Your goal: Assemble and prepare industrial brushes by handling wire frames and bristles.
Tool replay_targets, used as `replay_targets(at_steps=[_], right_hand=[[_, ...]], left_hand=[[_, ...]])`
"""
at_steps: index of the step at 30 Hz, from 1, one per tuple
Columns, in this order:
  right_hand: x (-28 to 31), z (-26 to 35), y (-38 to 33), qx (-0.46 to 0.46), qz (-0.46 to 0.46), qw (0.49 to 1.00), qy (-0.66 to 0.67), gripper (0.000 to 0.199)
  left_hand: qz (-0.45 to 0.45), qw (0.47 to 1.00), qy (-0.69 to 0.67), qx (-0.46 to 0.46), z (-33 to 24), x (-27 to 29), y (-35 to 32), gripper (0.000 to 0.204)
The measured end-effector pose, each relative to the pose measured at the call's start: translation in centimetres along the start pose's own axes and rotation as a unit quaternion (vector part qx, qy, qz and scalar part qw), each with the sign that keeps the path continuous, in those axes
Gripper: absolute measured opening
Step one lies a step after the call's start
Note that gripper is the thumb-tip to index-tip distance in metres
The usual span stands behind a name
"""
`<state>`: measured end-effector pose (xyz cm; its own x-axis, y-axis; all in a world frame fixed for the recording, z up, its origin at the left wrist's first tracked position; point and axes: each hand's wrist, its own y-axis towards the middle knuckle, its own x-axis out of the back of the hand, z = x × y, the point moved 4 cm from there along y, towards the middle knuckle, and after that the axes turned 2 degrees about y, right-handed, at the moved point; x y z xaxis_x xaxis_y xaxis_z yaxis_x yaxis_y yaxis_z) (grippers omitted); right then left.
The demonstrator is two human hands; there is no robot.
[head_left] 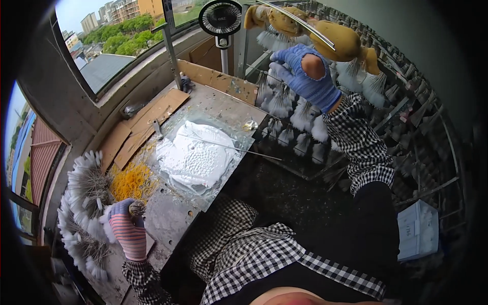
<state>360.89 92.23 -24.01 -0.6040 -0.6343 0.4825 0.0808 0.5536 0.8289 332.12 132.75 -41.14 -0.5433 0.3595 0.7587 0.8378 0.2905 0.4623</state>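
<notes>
Upper right of frame: right hand (pixel 305 76) in blue glove raised, forearm extended, grip pinching white tufted pin (pixel 278 66) at rack (pixel 406 127). Lower left: left hand (pixel 128 229) in striped glove, grip closed around pin bundle (pixel 136 207) at desk (pixel 168 213) edge.

**Where Things Lay on the Workbench**

A grey metal worktable (pixel 203 109) ran from the lower left toward the upper centre of the frame. On its middle lay a crinkled silvery foil sheet (pixel 195 157), with a thin metal rod (pixel 229 146) across it. Left of the sheet sat a heap of small yellow rings (pixel 131 181), and above that heap lay flat brown cardboard pieces (pixel 145 122). At the far left edge stood clusters of white feather-tipped wire stems (pixel 84 203). A black round fan (pixel 220 18) stood behind the table at upper centre. Right of the table, a dark rack (pixel 406 127) filled the upper right, holding white feather tufts (pixel 300 119). A white box (pixel 418 230) sat at lower right.
</notes>
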Motion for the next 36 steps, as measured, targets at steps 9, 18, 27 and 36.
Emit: replay_targets(at_steps=[9, 18, 27, 36], right_hand=[[3.4, -5.6, 4.2, -0.039, 0.128, 0.878, -0.460, 0.014], [2.8, -14.7, 6.7, -0.246, 0.295, 0.837, -0.389, 0.025], [4.0, -18.5, 7.3, -0.291, 0.256, 0.876, -0.288, 0.029], [3.1, -18.4, 9.3, -0.320, 0.221, 0.870, -0.304, 0.030]], left_hand=[[0.427, 0.613, 0.663, -0.049, 15.2, -12.7, -8.2, 0.052], [0.146, 0.904, 0.386, -0.110, -5.1, 4.6, -0.9, 0.030], [-0.093, 0.967, -0.225, -0.068, -4.8, 8.0, 0.7, 0.034], [-0.085, 0.861, -0.501, 0.000, 0.5, 7.8, 5.1, 0.042]])
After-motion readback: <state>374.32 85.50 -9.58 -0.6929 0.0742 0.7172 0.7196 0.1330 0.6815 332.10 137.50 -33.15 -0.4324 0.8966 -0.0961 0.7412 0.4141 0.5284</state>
